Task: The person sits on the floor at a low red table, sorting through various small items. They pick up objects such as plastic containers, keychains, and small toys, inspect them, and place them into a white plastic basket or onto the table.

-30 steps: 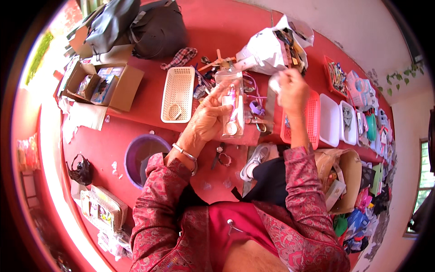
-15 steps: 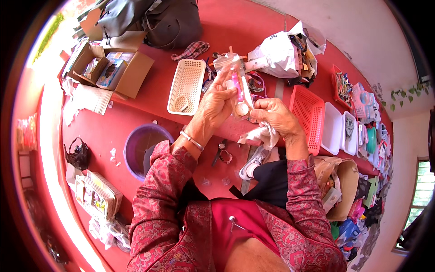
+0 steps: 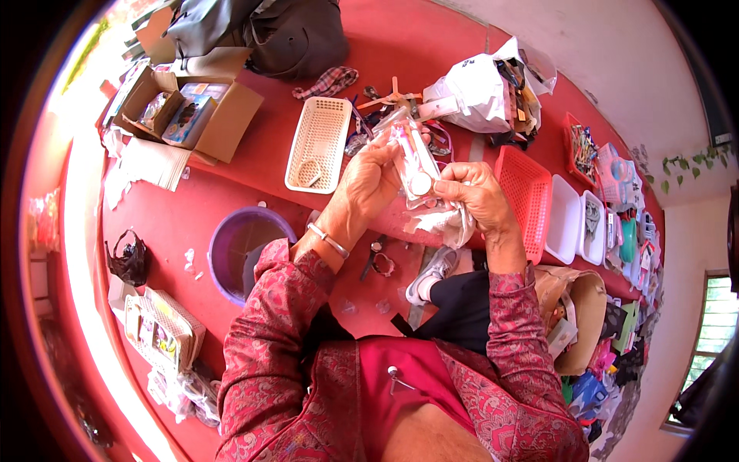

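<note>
My left hand (image 3: 369,179) is closed on the side of a clear plastic bag (image 3: 410,151), held up in front of me. Inside the bag shows a wristwatch (image 3: 421,183) with a round pale dial and something pink by its strap. On the other side, my right hand (image 3: 479,194) pinches near the dial with thumb and forefinger. A crumpled white cloth (image 3: 446,223) hangs beneath the right palm, tucked in by the other fingers. Behind the bag, straps and small loose items are partly hidden.
A cream basket (image 3: 314,187) stands left of the bag, a red basket (image 3: 523,202) to the right beside white trays (image 3: 564,218). A purple tub (image 3: 223,266) sits at lower left. More watches (image 3: 377,258) lie on the red floor. An open carton (image 3: 231,127) is at far left.
The bag with the watch has shifted slightly right and turned a little. My left fingers, stretched upward before, are now curled lower on the bag. The white cloth hangs closer under my right hand.
</note>
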Action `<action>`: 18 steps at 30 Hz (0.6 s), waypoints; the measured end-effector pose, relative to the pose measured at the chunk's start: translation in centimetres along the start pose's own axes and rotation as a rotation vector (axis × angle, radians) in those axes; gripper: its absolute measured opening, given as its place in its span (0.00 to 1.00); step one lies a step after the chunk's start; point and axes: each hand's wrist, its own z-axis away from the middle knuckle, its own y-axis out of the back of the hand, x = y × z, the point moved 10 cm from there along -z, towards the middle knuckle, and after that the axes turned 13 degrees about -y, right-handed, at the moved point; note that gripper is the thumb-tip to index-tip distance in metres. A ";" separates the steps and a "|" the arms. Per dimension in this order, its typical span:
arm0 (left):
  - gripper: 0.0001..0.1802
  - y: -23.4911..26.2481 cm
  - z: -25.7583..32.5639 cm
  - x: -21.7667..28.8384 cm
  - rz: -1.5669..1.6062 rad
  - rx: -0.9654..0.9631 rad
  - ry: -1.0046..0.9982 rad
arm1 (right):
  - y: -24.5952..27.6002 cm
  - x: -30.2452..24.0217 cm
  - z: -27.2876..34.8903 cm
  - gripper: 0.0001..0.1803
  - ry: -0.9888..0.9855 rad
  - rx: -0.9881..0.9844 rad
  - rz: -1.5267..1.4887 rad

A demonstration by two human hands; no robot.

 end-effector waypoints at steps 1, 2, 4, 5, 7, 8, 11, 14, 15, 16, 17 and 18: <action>0.18 -0.2 0.1 0.0 -0.001 0.009 -0.005 | 0.1 -0.1 0.1 0.08 -0.002 0.002 0.006; 0.19 -0.3 0.3 -0.1 -0.007 -0.003 0.007 | 0.4 -0.3 0.3 0.08 -0.003 0.004 0.011; 0.20 -0.6 0.4 0.0 -0.019 -0.033 0.033 | 0.9 -0.9 0.6 0.08 -0.003 0.004 -0.005; 0.22 -0.2 0.6 -0.1 0.039 -0.015 0.065 | 1.1 -1.2 0.8 0.09 -0.002 -0.001 -0.026; 0.23 0.3 0.6 -0.3 0.058 -0.019 0.052 | 2.9 -1.0 0.5 0.09 0.016 0.036 -0.021; 0.24 0.3 0.6 -0.5 0.068 -0.020 0.046 | 3.5 -0.9 0.5 0.08 0.026 0.052 -0.056; 0.26 0.0 0.9 -1.1 -0.005 0.052 0.047 | 4.4 -1.2 0.5 0.07 0.048 0.102 -0.109; 0.26 -0.2 0.8 -1.2 -0.036 0.021 0.015 | 4.6 -0.9 0.4 0.06 0.031 0.105 -0.107; 0.26 -0.6 0.8 -0.9 -0.046 0.013 0.001 | 4.6 -1.2 0.5 0.06 0.048 0.112 -0.110; 0.26 -0.9 0.9 -0.7 -0.056 0.005 -0.014 | 4.7 -1.1 0.6 0.06 0.039 0.131 -0.095; 0.26 -0.7 0.9 -0.8 -0.081 0.010 -0.023 | 4.9 -1.0 0.8 0.06 0.029 0.149 -0.080; 0.26 -0.7 0.9 -0.8 -0.092 0.014 -0.027 | 5.1 -1.0 0.9 0.06 0.019 0.167 -0.063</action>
